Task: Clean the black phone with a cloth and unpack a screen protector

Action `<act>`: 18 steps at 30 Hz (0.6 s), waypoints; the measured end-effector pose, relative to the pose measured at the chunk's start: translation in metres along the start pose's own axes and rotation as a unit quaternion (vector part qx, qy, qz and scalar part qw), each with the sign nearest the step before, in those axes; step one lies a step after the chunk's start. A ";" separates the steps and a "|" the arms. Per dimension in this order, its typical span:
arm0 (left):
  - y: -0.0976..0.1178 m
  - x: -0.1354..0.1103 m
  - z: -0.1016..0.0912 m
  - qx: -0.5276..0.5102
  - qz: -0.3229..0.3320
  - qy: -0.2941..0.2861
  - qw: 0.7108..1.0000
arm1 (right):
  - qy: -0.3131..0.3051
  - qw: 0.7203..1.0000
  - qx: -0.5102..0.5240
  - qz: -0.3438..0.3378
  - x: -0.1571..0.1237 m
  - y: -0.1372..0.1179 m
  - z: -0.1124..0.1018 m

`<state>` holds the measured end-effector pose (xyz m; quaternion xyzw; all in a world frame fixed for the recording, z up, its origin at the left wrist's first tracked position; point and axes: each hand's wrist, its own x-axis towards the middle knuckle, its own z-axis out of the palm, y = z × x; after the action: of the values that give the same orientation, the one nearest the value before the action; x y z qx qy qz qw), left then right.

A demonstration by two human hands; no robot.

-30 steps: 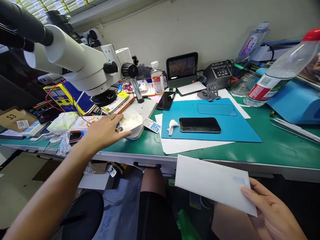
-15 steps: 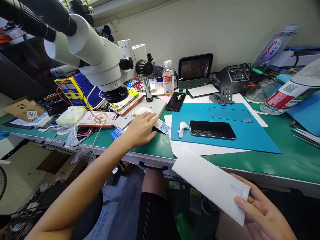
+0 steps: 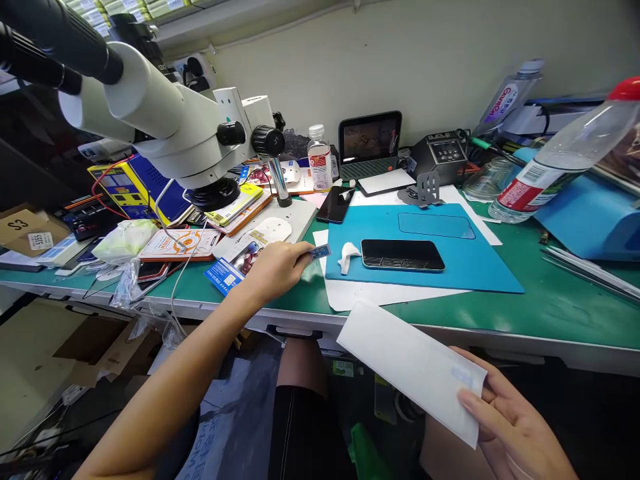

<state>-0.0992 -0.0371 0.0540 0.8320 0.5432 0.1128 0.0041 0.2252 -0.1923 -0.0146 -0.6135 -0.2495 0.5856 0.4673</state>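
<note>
My left hand [image 3: 277,268] reaches over the green bench and pinches a small blue-and-white packet [image 3: 320,251] just above the bench top, beside the microscope's white base [image 3: 295,217]. My right hand [image 3: 505,430] is low at the front, below the bench edge, with thumb and fingers closed on the end of a long white envelope [image 3: 410,367]. A black phone [image 3: 403,255] lies face up on the blue mat [image 3: 450,267], with a crumpled white wipe [image 3: 347,255] at the mat's left edge.
A large white microscope [image 3: 165,127] overhangs the left of the bench. Under it lie another blue packet [image 3: 223,276], cards and boxes. At the back stand a small bottle [image 3: 320,163], a small screen [image 3: 370,143] and a black station [image 3: 445,155]. A plastic bottle [image 3: 560,157] lies at the right.
My left hand moved from the papers under the microscope to the right, closed on the small blue packet and lifted it off the bench. My right hand kept hold of the envelope.
</note>
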 end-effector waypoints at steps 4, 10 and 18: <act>0.015 -0.011 0.004 0.080 -0.077 0.006 0.994 | -0.008 1.000 0.012 0.000 -0.005 -0.002 0.001; 0.045 -0.016 0.017 0.140 -0.004 0.024 0.990 | 0.016 1.000 0.010 -0.011 -0.018 0.000 -0.005; 0.068 0.030 0.044 0.022 -0.018 0.035 0.999 | 0.033 0.999 0.031 -0.021 -0.035 0.001 -0.012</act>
<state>-0.0175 -0.0324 0.0255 0.8177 0.5601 0.1295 -0.0309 0.2297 -0.2259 -0.0002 -0.6123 -0.2283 0.5624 0.5067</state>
